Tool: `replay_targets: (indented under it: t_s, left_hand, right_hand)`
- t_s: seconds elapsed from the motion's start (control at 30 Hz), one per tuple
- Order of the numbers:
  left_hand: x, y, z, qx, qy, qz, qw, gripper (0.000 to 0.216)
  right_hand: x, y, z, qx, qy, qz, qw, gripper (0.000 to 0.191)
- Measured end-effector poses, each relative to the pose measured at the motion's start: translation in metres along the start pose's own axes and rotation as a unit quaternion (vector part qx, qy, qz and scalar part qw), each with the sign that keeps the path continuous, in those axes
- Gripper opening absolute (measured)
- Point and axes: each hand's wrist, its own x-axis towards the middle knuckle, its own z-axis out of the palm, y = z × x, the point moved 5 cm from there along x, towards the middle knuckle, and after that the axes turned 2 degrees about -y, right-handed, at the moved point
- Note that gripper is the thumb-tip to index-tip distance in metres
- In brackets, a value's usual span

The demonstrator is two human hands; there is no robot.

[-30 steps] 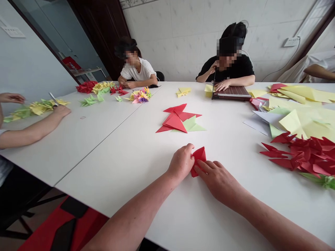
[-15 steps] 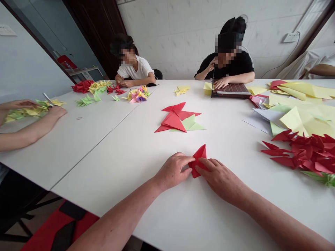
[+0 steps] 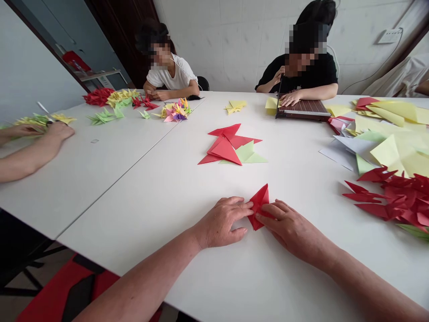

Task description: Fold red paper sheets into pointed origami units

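Note:
A small folded red paper (image 3: 260,200) lies on the white table (image 3: 187,197) in front of me, one pointed flap sticking up. My left hand (image 3: 223,221) rests to its left, fingers stretched flat with the tips pressing on the paper's left edge. My right hand (image 3: 290,228) comes in from the right, and its fingers hold down the paper's lower right part. Both hands touch the same piece.
A stack of red and green folded triangles (image 3: 231,150) lies beyond. Red folded cranes (image 3: 395,201) and loose yellow sheets (image 3: 392,143) fill the right. Two people sit at the far side, one by a paper cutter (image 3: 303,108). Another person's arms (image 3: 30,152) rest at left among paper cranes.
My left hand has flattened from a closed grip to stretched fingers on the paper. The red paper's flap has risen slightly. The camera has tilted down a little.

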Motion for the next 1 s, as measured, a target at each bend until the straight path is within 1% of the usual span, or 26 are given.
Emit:
replay_targets:
  t_s: [0.23, 0.43, 0.57, 0.67, 0.8, 0.9, 1.0]
  left_hand:
    - [-0.001, -0.001, 0.003, 0.029, -0.020, 0.016, 0.999, 0.049]
    - [-0.003, 0.001, 0.004, 0.051, -0.029, 0.033, 0.998, 0.046]
    - [-0.006, 0.008, 0.007, 0.097, -0.029, 0.056, 0.993, 0.052]
    - [-0.009, 0.015, 0.008, 0.127, -0.020, 0.061, 0.990, 0.058]
    - [-0.012, 0.021, 0.008, 0.135, -0.013, 0.062, 0.989, 0.063]
    - [-0.012, 0.021, 0.005, 0.111, -0.007, 0.059, 0.992, 0.055]
    - [-0.007, 0.017, 0.001, 0.075, 0.000, 0.049, 0.996, 0.032]
  right_hand:
    - [0.000, 0.002, -0.001, 0.009, -0.006, -0.017, 1.000, 0.034]
    - [-0.005, 0.004, 0.000, -0.001, 0.006, -0.015, 1.000, 0.036]
    - [-0.005, 0.002, -0.001, -0.006, 0.024, -0.020, 0.999, 0.033]
    - [-0.003, -0.002, -0.003, -0.005, 0.040, -0.030, 0.999, 0.032]
    - [-0.003, -0.008, -0.005, -0.020, 0.050, -0.043, 0.998, 0.034]
    - [-0.004, -0.010, -0.004, -0.031, 0.047, -0.041, 0.998, 0.034]
    - [-0.005, -0.009, 0.000, -0.033, 0.029, -0.037, 0.998, 0.036]
